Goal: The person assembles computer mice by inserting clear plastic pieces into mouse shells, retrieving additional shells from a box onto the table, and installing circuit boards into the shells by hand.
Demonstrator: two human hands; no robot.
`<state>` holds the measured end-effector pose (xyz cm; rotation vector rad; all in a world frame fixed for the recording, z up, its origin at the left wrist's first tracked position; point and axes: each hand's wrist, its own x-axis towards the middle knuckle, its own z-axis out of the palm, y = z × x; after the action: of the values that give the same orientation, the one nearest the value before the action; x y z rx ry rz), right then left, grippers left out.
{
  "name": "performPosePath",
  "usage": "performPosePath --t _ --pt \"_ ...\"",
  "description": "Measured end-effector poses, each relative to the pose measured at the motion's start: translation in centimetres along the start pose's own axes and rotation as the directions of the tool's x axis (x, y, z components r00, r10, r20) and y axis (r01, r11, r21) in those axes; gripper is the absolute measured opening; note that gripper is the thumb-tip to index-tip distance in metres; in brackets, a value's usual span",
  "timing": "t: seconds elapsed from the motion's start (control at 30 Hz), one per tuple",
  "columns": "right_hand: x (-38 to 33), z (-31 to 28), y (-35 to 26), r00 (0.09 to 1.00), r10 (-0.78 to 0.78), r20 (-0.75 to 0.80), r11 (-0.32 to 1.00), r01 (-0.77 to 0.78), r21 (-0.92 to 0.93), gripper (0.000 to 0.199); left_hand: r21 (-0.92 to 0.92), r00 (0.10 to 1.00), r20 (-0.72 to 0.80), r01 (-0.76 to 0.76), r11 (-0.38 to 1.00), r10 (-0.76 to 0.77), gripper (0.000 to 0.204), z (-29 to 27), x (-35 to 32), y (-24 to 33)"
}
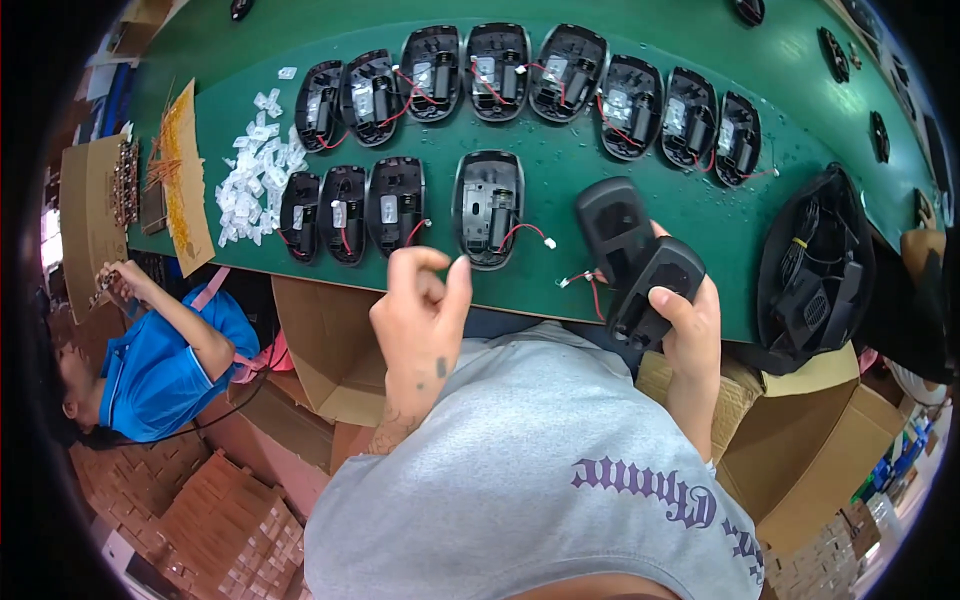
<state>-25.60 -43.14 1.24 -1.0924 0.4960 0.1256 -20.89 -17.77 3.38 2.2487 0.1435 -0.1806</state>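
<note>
My right hand is closed around two black oval plastic housings. The lower housing lies under my thumb, and the upper housing sticks out beyond it, tilted. Red wires with a small white connector hang beside them. My left hand is raised at the table's near edge, its fingers loosely curled and the thumb apart, with nothing visible in it. Just beyond it on the table is an open black housing with a dark cylinder, a red wire and a white connector.
Several similar housings stand in a far row, others in a nearer row at left. A pile of clear plastic pieces lies beside them. A black bag is at right, cardboard boxes below. Another person works at left.
</note>
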Motion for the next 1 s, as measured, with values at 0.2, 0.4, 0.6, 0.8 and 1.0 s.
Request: performPosePath --t 0.2,0.4,0.6,0.8,1.0 --pt "-0.4 -0.3 1.1 0.974 -0.079 0.214 0.993 0.058 0.101 0.066 -0.499 0.971 0.173 -0.058 0.865 0.165 0.032 2.8 0.2 4.9" --pt "-2.1 -3.4 -1.0 0.992 -0.121 -0.040 0.977 0.126 0.170 0.060 -0.490 0.746 0.087 -0.545 0.681 0.660 0.032 4.4 1.3 3.8" --pt "-2.8 -5.3 -2.1 0.931 -0.258 -0.260 0.964 0.265 -0.007 0.050 -0.087 0.294 0.129 -0.948 0.306 0.947 0.027 7.5 1.9 3.3" --pt "-2.4 -4.3 -1.3 0.867 -0.364 -0.339 0.931 0.334 -0.147 0.041 -0.060 0.265 0.258 -0.955 0.289 0.929 0.029 8.8 1.8 2.7" --pt "-2.3 -5.3 -1.1 0.838 -0.379 -0.393 0.914 0.272 -0.303 0.041 0.064 0.407 0.421 -0.905 0.421 0.811 0.038 9.5 -0.1 5.6"
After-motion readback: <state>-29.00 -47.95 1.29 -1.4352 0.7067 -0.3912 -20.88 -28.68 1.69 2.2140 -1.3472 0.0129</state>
